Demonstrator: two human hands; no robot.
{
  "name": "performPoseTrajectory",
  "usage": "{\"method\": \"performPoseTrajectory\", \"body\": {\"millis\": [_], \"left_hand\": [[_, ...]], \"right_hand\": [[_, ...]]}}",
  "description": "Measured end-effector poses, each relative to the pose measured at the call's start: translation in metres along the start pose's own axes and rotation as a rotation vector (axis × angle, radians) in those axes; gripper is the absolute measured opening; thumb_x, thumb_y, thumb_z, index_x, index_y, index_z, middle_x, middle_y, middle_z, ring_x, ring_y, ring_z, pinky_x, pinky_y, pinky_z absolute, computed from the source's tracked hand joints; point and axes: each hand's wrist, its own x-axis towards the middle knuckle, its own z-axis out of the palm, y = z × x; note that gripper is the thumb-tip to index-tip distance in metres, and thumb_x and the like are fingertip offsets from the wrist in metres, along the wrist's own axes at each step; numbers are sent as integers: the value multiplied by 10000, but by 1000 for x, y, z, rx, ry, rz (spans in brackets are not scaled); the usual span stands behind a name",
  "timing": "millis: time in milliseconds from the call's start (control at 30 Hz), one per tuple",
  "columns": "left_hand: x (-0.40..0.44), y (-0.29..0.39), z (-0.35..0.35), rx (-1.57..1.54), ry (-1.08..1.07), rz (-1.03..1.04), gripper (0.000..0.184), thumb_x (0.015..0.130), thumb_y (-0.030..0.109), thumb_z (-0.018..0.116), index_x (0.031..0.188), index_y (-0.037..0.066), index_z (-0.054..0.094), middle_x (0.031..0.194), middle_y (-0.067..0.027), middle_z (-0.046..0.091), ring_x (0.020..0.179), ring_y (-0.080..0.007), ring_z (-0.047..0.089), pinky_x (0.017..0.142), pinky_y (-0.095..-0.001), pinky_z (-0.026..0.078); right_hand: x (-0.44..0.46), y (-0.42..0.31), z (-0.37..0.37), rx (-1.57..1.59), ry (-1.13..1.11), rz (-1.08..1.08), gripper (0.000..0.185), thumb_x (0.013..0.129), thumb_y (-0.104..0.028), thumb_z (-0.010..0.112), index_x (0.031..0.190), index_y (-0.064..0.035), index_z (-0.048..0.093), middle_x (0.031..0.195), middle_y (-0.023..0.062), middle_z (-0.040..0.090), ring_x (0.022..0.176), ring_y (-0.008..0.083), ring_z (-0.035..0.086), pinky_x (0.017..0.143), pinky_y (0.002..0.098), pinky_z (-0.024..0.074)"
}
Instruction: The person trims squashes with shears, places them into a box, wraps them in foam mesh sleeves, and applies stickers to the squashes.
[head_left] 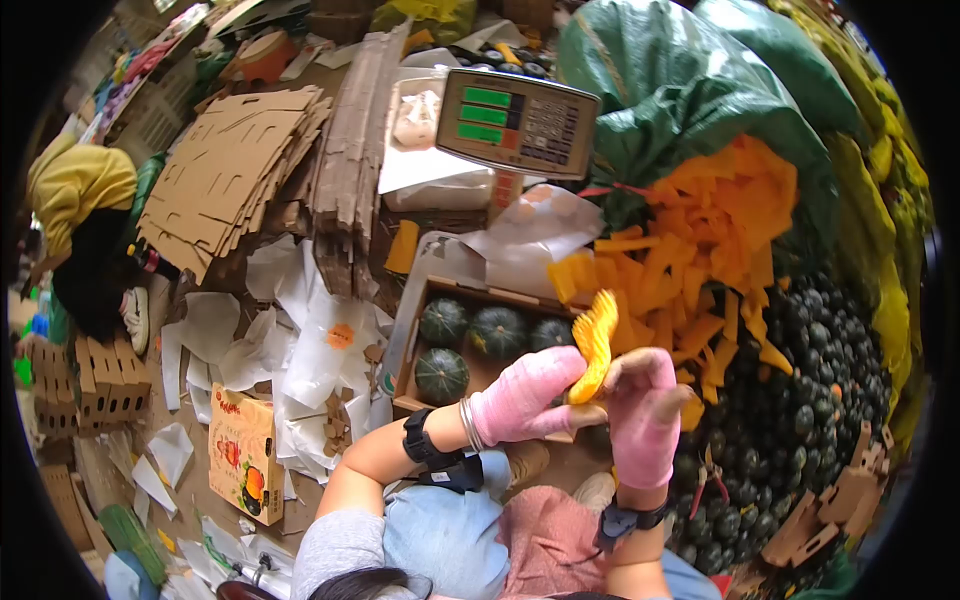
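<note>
My left hand, in a pink glove, grips the lower end of a crumpled yellow-orange foam net. My right hand, gloved in pink with bare-looking fingertips, is bent close to the net's right side; whether it touches the net is unclear. Just behind my left hand, dark green squashes sit in an open cardboard box. A large heap of similar foam nets lies beyond my right hand.
A scale display stands ahead. Many small dark squashes are piled at the right, with red-handled pliers on them. Flattened cartons and a printed box lie left. A person in yellow bends at far left.
</note>
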Motion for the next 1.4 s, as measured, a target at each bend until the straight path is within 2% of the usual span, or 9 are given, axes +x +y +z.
{"method": "performPoseTrajectory", "body": {"millis": [100, 233, 400, 500, 567, 833, 967, 1100, 1400], "left_hand": [[-9, -26, 0, -197, 55, 84, 273, 836, 271, 670, 907, 22, 583, 814, -163, 562, 771, -381, 559, 656, -397, 458], [-17, -43, -4, -258, -92, -195, 271, 882, 309, 593, 851, 42, 625, 753, -149, 599, 718, -327, 602, 660, -359, 480], [-19, -43, -14, -686, 8, -501, 211, 866, 176, 647, 762, 17, 555, 673, -82, 527, 607, -213, 501, 593, -328, 425], [-12, -58, -15, 171, 104, 96, 206, 780, 94, 698, 714, 29, 514, 689, -89, 509, 623, -263, 498, 585, -335, 425], [-15, -58, -9, 335, 119, -68, 209, 693, 34, 709, 794, 35, 526, 768, -102, 519, 698, -280, 545, 615, -340, 453], [-18, -58, -6, -185, 99, -519, 302, 768, 48, 560, 1065, 14, 604, 866, -51, 621, 769, -87, 572, 680, -246, 472], [-34, -89, 6, -1297, 159, -474, 291, 908, 228, 615, 1088, 2, 579, 972, -14, 618, 886, -101, 584, 806, -243, 471], [-37, -74, -22, -1143, -19, -660, 248, 923, 197, 588, 1054, -14, 600, 1011, -43, 639, 966, -120, 598, 861, -283, 480], [-36, -58, -16, -53, 138, -133, 225, 771, 63, 702, 985, 24, 641, 935, -125, 647, 906, -267, 628, 829, -333, 495]], "right_hand": [[2, 39, -12, 259, 4, 136, 750, 695, -587, 754, 1119, -67, 420, 1024, 41, 513, 891, 160, 515, 851, 296, 425], [1, 71, 2, -757, 77, -107, 733, 505, -181, 881, 1056, -63, 412, 998, 38, 468, 900, 170, 505, 823, 298, 448], [13, 91, -22, 57, 125, 119, 483, 705, -100, 812, 1016, -65, 445, 916, 3, 486, 870, 94, 510, 816, 245, 444], [18, 110, -25, -354, 249, 2, 405, 724, -2, 751, 990, -64, 452, 915, 1, 496, 834, 85, 515, 781, 227, 446], [19, 111, -21, -447, 276, -32, 399, 706, 49, 709, 988, -58, 449, 915, 12, 496, 824, 96, 518, 769, 230, 452], [20, 127, -13, -678, 344, -105, 303, 795, 0, 575, 1072, -21, 454, 990, 124, 514, 886, 232, 547, 847, 357, 451], [24, 148, -61, -508, 143, 22, 147, 726, 79, 490, 843, 2, 537, 899, 96, 573, 789, 189, 546, 738, 294, 459], [18, 104, -54, 381, -19, 342, 316, 665, 88, 525, 967, 44, 605, 962, 109, 663, 871, 215, 655, 805, 307, 529], [3, 128, -26, 166, -45, 229, 442, 871, -28, 566, 1292, -21, 431, 1184, 79, 537, 1065, 158, 532, 946, 280, 430]]}}
